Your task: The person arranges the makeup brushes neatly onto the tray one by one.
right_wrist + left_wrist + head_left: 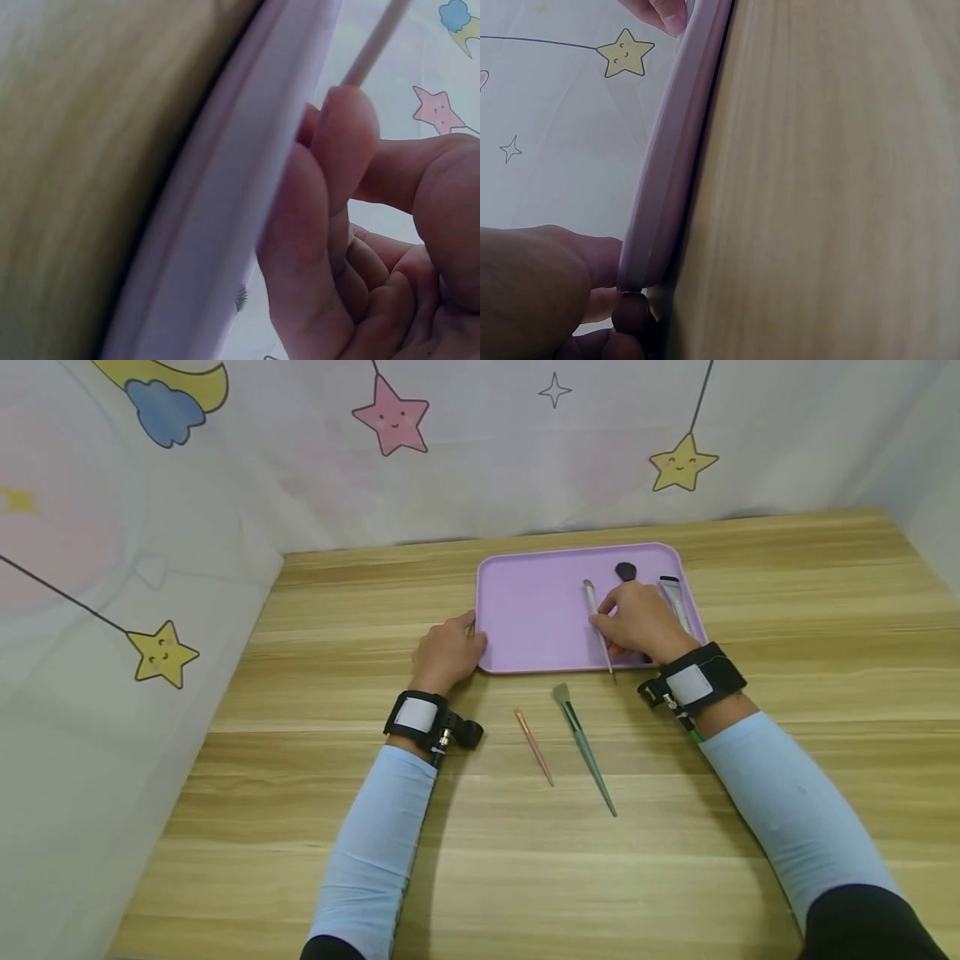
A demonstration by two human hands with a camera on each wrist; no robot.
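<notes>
A green brush is lying nearest on the wooden bench, head pointing far; a shorter pink brush is resting just to its left; beyond them, the left hand is holding the purple tray by its near left side, grip narrow on the edge; the right hand is pinching a thin pale brush, grip narrow too; that brush is slanting across above the tray's near rim; a silver tube is lying in the tray's right side; a black-headed brush is showing beyond the right hand; farthest, a white backdrop is bearing printed stars.
</notes>
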